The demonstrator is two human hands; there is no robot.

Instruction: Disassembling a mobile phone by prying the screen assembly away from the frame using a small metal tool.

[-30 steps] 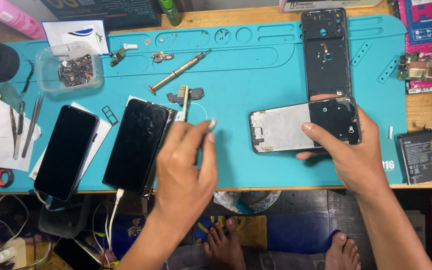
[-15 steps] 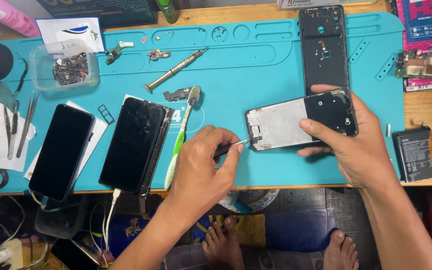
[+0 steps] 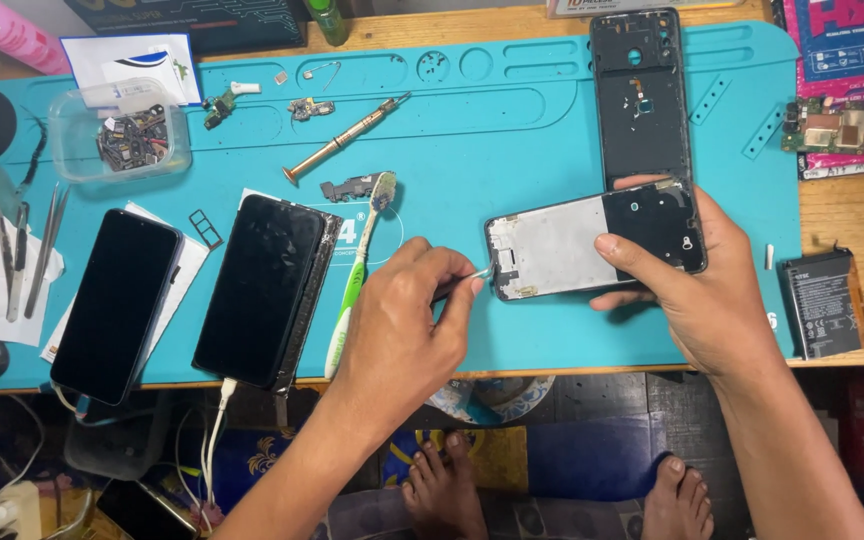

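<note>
Right hand [image 3: 697, 290] grips an opened phone frame [image 3: 592, 243] by its dark end, thumb across the top face and fingers underneath, holding it level just above the blue work mat [image 3: 512, 130] on the table [image 3: 847, 215]. Left hand [image 3: 402, 325] is closed around a thin metal tool [image 3: 472, 276], whose tip touches the pale end of the phone frame at its short edge. Just left of this hand, a green-and-white toothbrush [image 3: 357, 275] lies on the mat, its bristle head beside a small dark bracket [image 3: 347, 187]. Further left lie two phones, screens dark: a phone with a cable [image 3: 270, 290] plugged in at its near end and a second phone [image 3: 117, 305] resting on white paper. A brass-coloured screwdriver [image 3: 344, 140] lies diagonally near the mat's far side. A black back cover [image 3: 640, 95] lies just behind the held frame. A clear parts box [image 3: 122, 140] sits at the far left, tweezers [image 3: 37, 250] near it. A battery [image 3: 822, 303] lies at the right edge.
</note>
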